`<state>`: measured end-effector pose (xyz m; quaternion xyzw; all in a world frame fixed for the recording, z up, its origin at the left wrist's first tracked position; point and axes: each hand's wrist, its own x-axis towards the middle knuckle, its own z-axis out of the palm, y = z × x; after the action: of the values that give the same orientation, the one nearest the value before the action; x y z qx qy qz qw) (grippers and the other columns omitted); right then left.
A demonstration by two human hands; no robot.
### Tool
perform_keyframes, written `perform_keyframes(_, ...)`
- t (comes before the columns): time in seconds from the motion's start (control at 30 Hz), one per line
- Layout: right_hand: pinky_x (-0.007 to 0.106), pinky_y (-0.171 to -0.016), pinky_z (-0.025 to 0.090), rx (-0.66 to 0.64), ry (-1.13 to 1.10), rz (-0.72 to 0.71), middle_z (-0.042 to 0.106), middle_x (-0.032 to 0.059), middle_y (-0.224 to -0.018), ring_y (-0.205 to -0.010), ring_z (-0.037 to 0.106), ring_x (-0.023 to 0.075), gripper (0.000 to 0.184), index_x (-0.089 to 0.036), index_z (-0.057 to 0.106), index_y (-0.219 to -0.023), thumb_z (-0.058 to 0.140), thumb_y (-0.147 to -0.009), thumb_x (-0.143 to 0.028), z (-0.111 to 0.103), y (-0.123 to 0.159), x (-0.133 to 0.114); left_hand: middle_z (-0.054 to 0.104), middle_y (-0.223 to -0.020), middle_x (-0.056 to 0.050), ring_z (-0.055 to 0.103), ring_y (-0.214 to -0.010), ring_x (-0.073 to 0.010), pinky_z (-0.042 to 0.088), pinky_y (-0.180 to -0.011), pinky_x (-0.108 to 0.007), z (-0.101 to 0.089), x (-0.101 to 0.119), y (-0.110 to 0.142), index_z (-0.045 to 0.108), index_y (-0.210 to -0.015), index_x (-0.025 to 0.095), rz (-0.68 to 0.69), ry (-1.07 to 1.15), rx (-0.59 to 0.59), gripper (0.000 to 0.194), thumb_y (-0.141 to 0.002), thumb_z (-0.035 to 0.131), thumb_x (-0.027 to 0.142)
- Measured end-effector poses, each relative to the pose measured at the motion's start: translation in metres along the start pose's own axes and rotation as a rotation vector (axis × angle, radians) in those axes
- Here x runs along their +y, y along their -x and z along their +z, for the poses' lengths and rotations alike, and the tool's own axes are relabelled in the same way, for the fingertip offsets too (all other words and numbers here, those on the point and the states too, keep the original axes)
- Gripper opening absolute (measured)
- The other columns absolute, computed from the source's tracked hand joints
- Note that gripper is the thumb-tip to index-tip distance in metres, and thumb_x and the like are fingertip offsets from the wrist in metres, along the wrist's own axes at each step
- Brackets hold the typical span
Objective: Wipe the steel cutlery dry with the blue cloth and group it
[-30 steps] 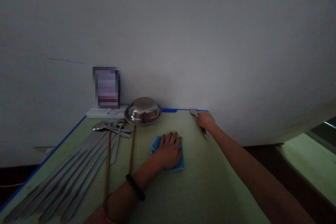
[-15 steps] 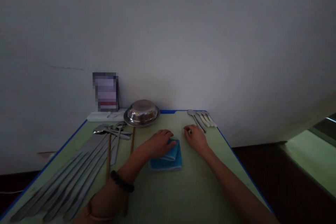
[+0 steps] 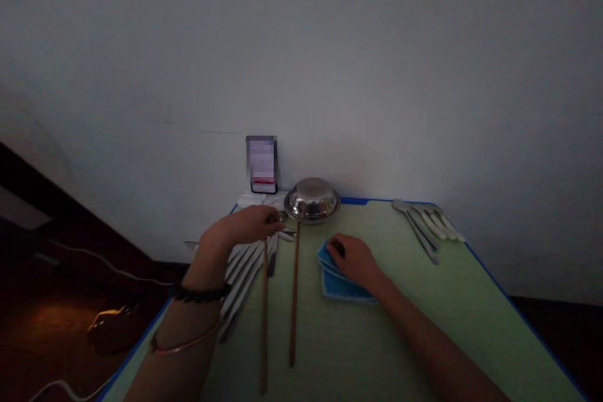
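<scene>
My left hand (image 3: 247,224) hovers over the pile of metal spoons at the left, its fingers bent and a small gap showing between thumb and fingertips. Under it, long spoon handles (image 3: 242,282) fan toward the near left, and the hand hides most of the bowls. A blue cloth (image 3: 343,287), folded in layers with a pale edge, lies on the table. Its upper layers are pinched by my right hand (image 3: 355,257), closed at the cloth's far edge. Two wooden chopsticks (image 3: 294,301) lie lengthwise between the spoons and the cloth.
A shiny metal bowl (image 3: 313,198) sits upside down at the back edge, beside a phone (image 3: 262,164) leaning on the wall. Metal spoons (image 3: 417,229) and white-handled cutlery (image 3: 436,223) lie at the back right. The green tabletop (image 3: 358,352) has blue edges.
My left hand has left the cloth and moved left over the spoons. My right hand has come onto the cloth and gripped its upper layers. The view has turned left.
</scene>
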<state>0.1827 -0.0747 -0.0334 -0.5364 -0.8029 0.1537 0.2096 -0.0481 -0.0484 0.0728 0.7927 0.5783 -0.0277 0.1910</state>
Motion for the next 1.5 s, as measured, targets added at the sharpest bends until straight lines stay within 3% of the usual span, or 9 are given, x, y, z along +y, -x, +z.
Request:
perform_keyframes(0.23, 0.026, -0.074, 0.038, 0.077, 0.030, -0.001, 0.064, 0.0044, -0.088, -0.082, 0.056, 0.0163, 0.024, -0.019, 0.058, -0.089, 0.038, -0.087, -0.032, 0.014, -0.003, -0.004, 0.068, -0.076, -0.007, 0.060, -0.060, -0.0151, 0.041, -0.051, -0.022, 0.020, -0.039, -0.018, 0.062, -0.080, 0.013, -0.182, -0.017, -0.093, 0.038, -0.080, 0.039, 0.044)
perform_keyframes(0.5, 0.026, -0.071, 0.038, 0.082, 0.005, 0.007, 0.063, 0.0033, -0.085, -0.078, 0.055, 0.0154, 0.022, -0.019, 0.058, -0.087, 0.040, -0.086, -0.031, 0.013, -0.002, -0.003, 0.068, -0.079, -0.013, 0.062, -0.074, -0.0244, 0.044, -0.060, -0.028, 0.049, -0.037, -0.045, 0.062, -0.065, 0.015, -0.223, -0.061, -0.042, 0.042, -0.068, 0.051, 0.056)
perform_keyframes(0.63, 0.026, -0.072, 0.038, 0.080, 0.010, 0.003, 0.063, 0.0033, -0.084, -0.078, 0.055, 0.0157, 0.022, -0.020, 0.058, -0.087, 0.039, -0.086, -0.032, 0.013, -0.003, -0.003, 0.068, -0.068, -0.008, 0.063, -0.063, -0.0202, 0.043, -0.053, -0.024, 0.055, -0.032, -0.047, 0.059, -0.056, 0.017, -0.182, -0.018, -0.094, 0.034, -0.070, 0.050, 0.047)
perform_keyframes(0.93, 0.027, -0.072, 0.038, 0.027, -0.010, 0.023, 0.062, 0.0044, -0.085, -0.079, 0.054, 0.0159, 0.024, -0.019, 0.056, -0.088, 0.037, -0.087, -0.035, 0.008, -0.003, -0.005, 0.062, -0.054, -0.004, 0.058, -0.055, -0.0161, 0.042, -0.055, -0.023, 0.042, -0.027, -0.039, 0.053, -0.047, 0.017, -0.119, 0.010, -0.069, 0.038, -0.074, 0.040, 0.040)
perform_keyframes(1.07, 0.031, -0.077, 0.040, -0.168, -0.025, -0.043, 0.059, 0.0082, -0.097, -0.089, 0.052, 0.0210, 0.043, -0.018, 0.053, -0.102, 0.056, -0.072, -0.049, -0.008, 0.001, -0.010, 0.059, -0.052, -0.004, 0.054, -0.052, -0.0156, 0.040, -0.053, -0.024, 0.028, -0.024, -0.029, 0.051, -0.048, 0.016, -0.111, 0.022, -0.054, 0.041, -0.076, 0.035, 0.042)
perform_keyframes(1.17, 0.036, -0.085, 0.039, -0.278, 0.035, -0.038, 0.053, 0.0107, -0.108, -0.100, 0.048, 0.0246, 0.060, -0.019, 0.049, -0.115, 0.068, -0.062, -0.041, -0.021, 0.005, -0.013, 0.059, -0.053, -0.004, 0.052, -0.051, -0.0140, 0.041, -0.055, -0.023, 0.016, -0.020, -0.017, 0.050, -0.048, 0.016, -0.084, 0.055, -0.074, 0.040, -0.077, 0.034, 0.039)
perform_keyframes(1.3, 0.037, -0.088, 0.038, -0.253, 0.168, 0.039, 0.048, 0.0150, -0.114, -0.104, 0.047, 0.0251, 0.045, -0.015, 0.053, -0.111, 0.062, -0.068, -0.020, -0.034, 0.007, -0.010, 0.063, -0.057, -0.004, 0.051, -0.048, -0.0122, 0.041, -0.052, -0.022, 0.005, -0.020, -0.002, 0.054, -0.051, 0.016, -0.058, 0.123, -0.132, 0.042, -0.078, 0.031, 0.038)
perform_keyframes(1.5, 0.034, -0.080, 0.039, -0.271, 0.276, 0.053, 0.055, 0.0165, -0.107, -0.098, 0.053, 0.0260, 0.032, -0.011, 0.056, -0.103, 0.048, -0.072, -0.010, -0.040, 0.004, -0.005, 0.063, -0.058, -0.004, 0.049, -0.045, -0.0117, 0.040, -0.047, -0.022, -0.001, -0.028, 0.007, 0.051, -0.054, 0.016, -0.075, 0.162, -0.153, 0.034, -0.076, 0.033, 0.035)
